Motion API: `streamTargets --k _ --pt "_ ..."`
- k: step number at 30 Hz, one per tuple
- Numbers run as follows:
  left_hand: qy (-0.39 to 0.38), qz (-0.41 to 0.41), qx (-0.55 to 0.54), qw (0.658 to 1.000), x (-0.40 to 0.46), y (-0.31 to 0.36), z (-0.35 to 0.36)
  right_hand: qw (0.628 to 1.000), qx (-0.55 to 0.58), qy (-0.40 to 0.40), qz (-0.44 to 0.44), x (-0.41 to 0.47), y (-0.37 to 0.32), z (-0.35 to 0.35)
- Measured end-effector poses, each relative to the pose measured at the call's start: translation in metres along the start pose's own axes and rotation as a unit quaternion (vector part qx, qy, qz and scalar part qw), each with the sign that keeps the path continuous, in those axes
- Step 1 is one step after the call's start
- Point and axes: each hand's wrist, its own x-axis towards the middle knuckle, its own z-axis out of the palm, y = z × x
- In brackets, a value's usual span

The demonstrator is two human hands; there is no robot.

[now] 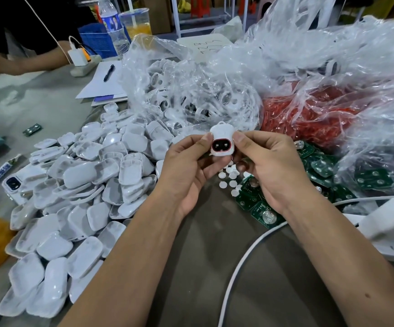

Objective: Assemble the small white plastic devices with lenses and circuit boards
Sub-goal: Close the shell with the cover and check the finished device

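Holding a small white device [222, 142] at frame center, above the desk [214, 256]: my left hand [186, 171] pinches its left edge, my right hand [266, 168] pinches the right, fingers of both curled around it. Its oval red-rimmed window faces me, dark inside. White shell halves [78, 197] piled left of center. Green circuit boards [321, 175] lie at right, small white round lenses [229, 180] just below the device. Clear bag of white parts [191, 90] behind; bag of red pieces [309, 114] upper right.
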Motion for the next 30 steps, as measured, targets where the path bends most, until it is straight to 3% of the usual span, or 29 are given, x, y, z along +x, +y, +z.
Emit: streamTargets --k 7,14,26,30 --pt "0.003 0.021 0.087 0.996 0.0004 0.0018 -0.0049 0.999 -0.024 -0.003 0.026 -0.0032 -0.0019 0.0008" --pt "-0.003 0.019 0.087 0.996 -0.0005 0.0022 -0.0035 0.997 -0.074 -0.01 -0.014 -0.0012 0.0029 0.0003" --pt "0.006 0.005 0.078 0.997 0.0004 -0.0004 -0.0031 0.999 -0.001 -0.04 0.029 -0.0019 0.0008 0.0038" --pt "0.02 0.049 0.131 0.99 0.0008 -0.003 -0.0015 0.998 -0.014 -0.037 0.048 -0.0016 0.0014 0.004"
